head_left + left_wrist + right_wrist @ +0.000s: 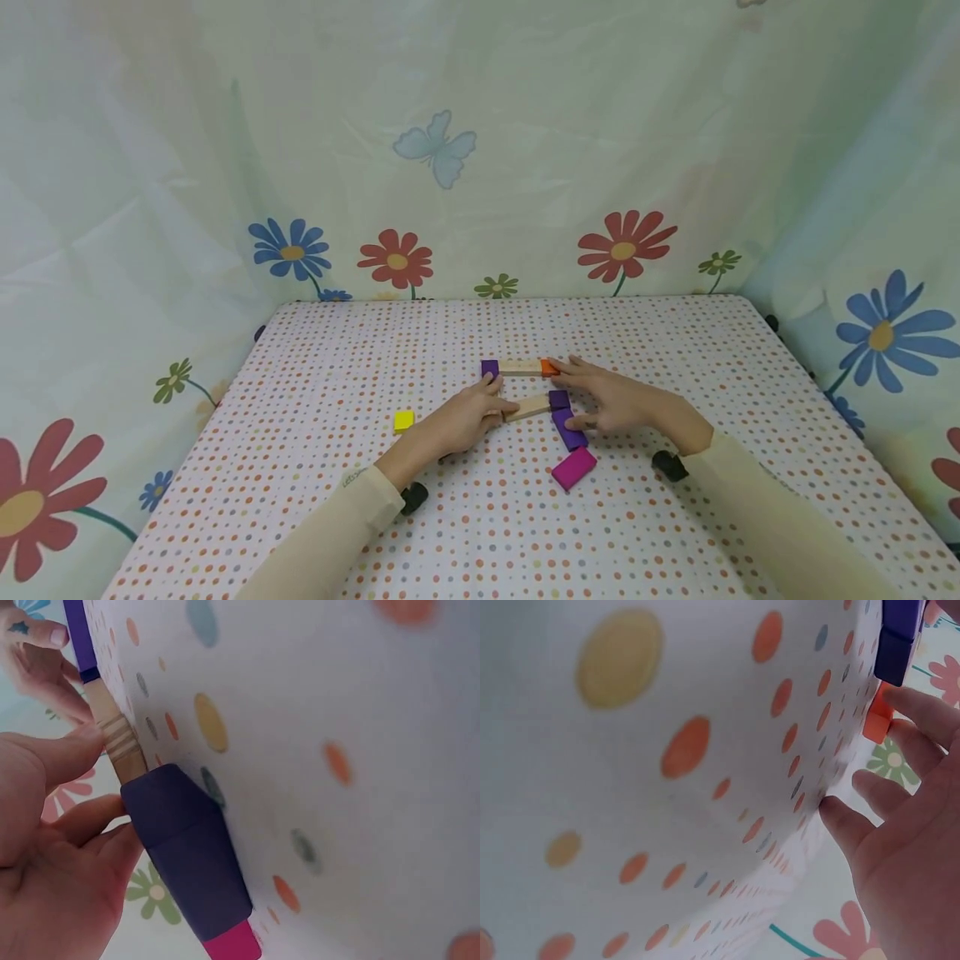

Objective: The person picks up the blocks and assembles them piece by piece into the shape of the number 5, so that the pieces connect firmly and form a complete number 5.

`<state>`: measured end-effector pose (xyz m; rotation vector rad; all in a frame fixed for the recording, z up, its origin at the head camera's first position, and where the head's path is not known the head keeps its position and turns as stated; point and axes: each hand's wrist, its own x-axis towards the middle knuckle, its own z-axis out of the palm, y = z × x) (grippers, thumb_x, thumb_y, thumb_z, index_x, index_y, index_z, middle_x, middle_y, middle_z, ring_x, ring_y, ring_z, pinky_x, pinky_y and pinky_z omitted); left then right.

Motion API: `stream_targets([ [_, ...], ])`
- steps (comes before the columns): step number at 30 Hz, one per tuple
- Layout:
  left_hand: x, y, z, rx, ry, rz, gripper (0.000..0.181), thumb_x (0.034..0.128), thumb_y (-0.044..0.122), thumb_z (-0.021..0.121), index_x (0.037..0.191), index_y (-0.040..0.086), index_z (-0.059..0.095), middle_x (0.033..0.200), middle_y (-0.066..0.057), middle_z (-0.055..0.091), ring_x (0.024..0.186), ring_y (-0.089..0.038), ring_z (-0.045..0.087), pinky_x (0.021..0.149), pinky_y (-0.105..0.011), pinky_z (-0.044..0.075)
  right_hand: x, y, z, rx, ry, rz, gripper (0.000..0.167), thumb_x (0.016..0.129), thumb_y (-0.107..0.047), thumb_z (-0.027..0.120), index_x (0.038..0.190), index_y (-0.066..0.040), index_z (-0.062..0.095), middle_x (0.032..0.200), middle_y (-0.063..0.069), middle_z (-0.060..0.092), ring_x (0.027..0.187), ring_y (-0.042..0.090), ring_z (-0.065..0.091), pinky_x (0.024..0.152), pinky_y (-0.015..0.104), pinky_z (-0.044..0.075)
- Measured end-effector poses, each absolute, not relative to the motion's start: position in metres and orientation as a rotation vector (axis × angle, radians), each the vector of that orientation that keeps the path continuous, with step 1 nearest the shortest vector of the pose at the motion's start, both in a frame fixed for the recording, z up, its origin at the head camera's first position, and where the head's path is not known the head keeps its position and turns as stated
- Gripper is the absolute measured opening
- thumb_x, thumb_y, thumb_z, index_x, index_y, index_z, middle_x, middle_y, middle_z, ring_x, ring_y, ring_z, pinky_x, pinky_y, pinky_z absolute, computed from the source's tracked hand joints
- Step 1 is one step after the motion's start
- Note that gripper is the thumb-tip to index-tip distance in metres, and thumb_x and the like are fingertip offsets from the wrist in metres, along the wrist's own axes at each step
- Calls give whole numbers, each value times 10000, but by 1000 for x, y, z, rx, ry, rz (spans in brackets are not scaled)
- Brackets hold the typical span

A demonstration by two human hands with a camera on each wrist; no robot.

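Blocks (528, 407) lie mid-table (375, 333), well in from its far and side edges, in two rows with a narrow lane between. The left hand's (467, 417) grip is spread, thumb on the near wooden one, index at the far purple block (490, 367). The right hand's (618, 400) is wide, fingertips at the orange block (550, 367), thumb at the long purple block (568, 432). The yellow block (403, 422) sits apart, left; open room runs along the right.

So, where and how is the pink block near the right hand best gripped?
Probably pinch the pink block by its long sides near its left end, from the near side: it lies flat, diagonally, that end is free, and a purple block sits by the other.
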<state>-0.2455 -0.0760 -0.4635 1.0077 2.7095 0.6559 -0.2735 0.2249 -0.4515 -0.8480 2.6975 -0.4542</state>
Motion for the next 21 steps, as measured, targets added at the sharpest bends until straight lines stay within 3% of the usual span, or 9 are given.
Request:
stream_targets([
  [8, -245, -76, -464, 1001, 2724, 661, 358, 1098, 148, 569, 1433, 193, 686, 1713, -202, 341, 1638, -398, 245, 1302, -550, 314, -274, 226, -450, -860, 2653, -532, 738, 962, -416, 762, 1584, -123, 495, 1749, 218, 260, 1610, 559, 148, 1195, 830, 225],
  [15, -245, -75, -463, 1011, 2723, 651, 358, 1094, 141, 575, 1431, 186, 688, 1702, -218, 353, 1632, -413, 256, 1297, -559, 322, -277, 227, -450, -917, 2599, -647, 446, 944, -310, 804, 1325, -211, 596, 1712, 248, 331, 1597, 566, 198, 1215, 789, 256],
  [21, -246, -74, -460, 1023, 2722, 635, 360, 1095, 140, 575, 1433, 187, 687, 1698, -228, 353, 1631, -416, 253, 1294, -555, 327, -279, 229, -450, -960, 2585, -659, 387, 944, -287, 805, 1264, -202, 605, 1643, 235, 443, 1588, 568, 223, 1229, 773, 249],
])
